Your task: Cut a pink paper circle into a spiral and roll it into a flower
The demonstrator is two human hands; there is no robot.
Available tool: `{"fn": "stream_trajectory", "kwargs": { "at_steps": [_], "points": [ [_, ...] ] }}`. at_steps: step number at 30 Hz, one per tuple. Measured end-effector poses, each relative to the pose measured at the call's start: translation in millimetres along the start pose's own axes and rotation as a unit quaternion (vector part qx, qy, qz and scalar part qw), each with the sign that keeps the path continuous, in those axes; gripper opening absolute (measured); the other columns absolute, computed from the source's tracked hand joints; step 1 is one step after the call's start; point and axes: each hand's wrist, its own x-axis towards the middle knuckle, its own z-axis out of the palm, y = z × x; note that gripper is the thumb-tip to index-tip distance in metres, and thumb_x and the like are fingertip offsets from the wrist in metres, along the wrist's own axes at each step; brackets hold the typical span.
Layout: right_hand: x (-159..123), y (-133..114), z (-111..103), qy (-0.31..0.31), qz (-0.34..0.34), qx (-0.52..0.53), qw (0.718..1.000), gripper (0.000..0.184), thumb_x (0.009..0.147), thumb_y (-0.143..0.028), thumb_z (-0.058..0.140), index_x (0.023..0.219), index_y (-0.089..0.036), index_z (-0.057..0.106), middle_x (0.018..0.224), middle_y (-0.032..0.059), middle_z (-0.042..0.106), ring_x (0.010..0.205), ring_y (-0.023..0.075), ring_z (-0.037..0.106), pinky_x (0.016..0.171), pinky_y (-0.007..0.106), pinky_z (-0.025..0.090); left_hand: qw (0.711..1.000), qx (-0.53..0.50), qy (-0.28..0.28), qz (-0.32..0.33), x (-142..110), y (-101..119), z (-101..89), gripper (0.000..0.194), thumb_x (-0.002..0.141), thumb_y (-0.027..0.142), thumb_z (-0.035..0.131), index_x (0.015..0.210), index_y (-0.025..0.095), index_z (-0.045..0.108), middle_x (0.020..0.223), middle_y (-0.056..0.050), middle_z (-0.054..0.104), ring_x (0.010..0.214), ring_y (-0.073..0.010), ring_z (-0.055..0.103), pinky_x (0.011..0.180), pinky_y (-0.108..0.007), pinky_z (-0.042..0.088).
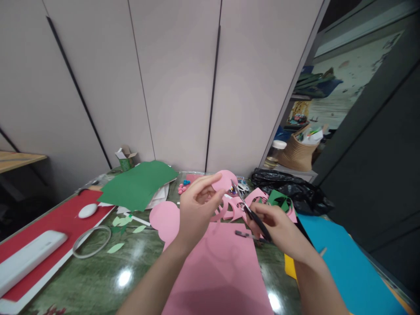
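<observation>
Between the fingers and thumb of my left hand [200, 205] is a round pink paper circle [224, 180], raised above the table. My right hand [274, 225] grips black-handled scissors [249, 211], whose blades reach the circle's right edge. Below both hands lies a large pink paper sheet [219, 271]. Curved pink paper scraps [231, 208] are heaped behind it. Left of my left hand are round pink paper pieces [166, 218], partly hidden by my wrist. A dark slim tool [244, 234] rests on the sheet under my right hand.
Green paper [139, 183], a red sheet [78, 218] with a white mouse [88, 211], a cable loop [92, 241] and leaf cutouts [115, 248] lie left. At right are a blue sheet [348, 267] and a black plastic bag [292, 190]. Cabinet doors [177, 87] stand behind the table.
</observation>
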Motion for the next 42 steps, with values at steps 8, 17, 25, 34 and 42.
{"fn": "stream_trajectory", "kwargs": {
  "at_steps": [8,17,25,34,42],
  "points": [
    [3.3,1.8,7.0,0.005,-0.006,0.037,0.999,0.014,0.076,-0.016,0.046,0.062,-0.018,0.046,0.053,-0.0038,0.051,0.049,0.0088,0.045,0.047,0.021,0.032,1.000,0.011,-0.009,-0.012,0.0,3.7,1.3,0.030,0.069,0.021,0.066,0.099,0.018,0.067,0.099,-0.007,0.063,0.074,-0.0115,0.061,0.062,-0.022,0.053],
    [2.7,-0.8,5.4,-0.005,-0.021,0.064,0.998,0.020,0.085,-0.026,0.045,0.067,-0.017,0.047,0.057,-0.0023,0.051,0.052,0.0089,0.044,0.049,0.021,0.032,0.999,0.021,-0.041,0.000,-0.9,3.0,-0.6,0.031,0.070,0.020,0.065,0.102,0.020,0.066,0.098,-0.007,0.063,0.069,-0.0098,0.059,0.062,-0.022,0.051],
    [4.6,3.7,4.8,-0.005,-0.024,0.042,0.999,0.022,0.086,-0.027,0.044,0.067,-0.017,0.049,0.054,-0.0031,0.050,0.049,0.0085,0.044,0.047,0.021,0.030,0.999,0.016,-0.016,-0.024,0.8,4.5,-0.2,0.021,0.069,0.023,0.067,0.089,0.018,0.069,0.090,-0.006,0.068,0.078,-0.0150,0.064,0.066,-0.024,0.054],
    [2.4,2.3,3.9,-0.008,-0.019,0.036,0.999,0.020,0.085,-0.021,0.045,0.066,-0.017,0.047,0.055,-0.0028,0.051,0.051,0.0086,0.043,0.049,0.021,0.031,1.000,-0.003,-0.018,-0.003,0.9,3.2,-1.6,0.013,0.071,0.020,0.065,0.083,0.021,0.071,0.087,-0.002,0.068,0.076,-0.0111,0.063,0.065,-0.019,0.054],
    [1.6,1.8,1.5,-0.010,-0.025,0.034,0.999,0.020,0.084,-0.022,0.046,0.065,-0.017,0.049,0.056,-0.0026,0.051,0.052,0.0088,0.046,0.049,0.021,0.033,1.000,-0.001,-0.017,0.004,2.0,-1.7,-3.6,0.019,0.071,0.020,0.066,0.090,0.022,0.070,0.096,-0.005,0.066,0.087,-0.0141,0.062,0.078,-0.026,0.053]
  ]
}}
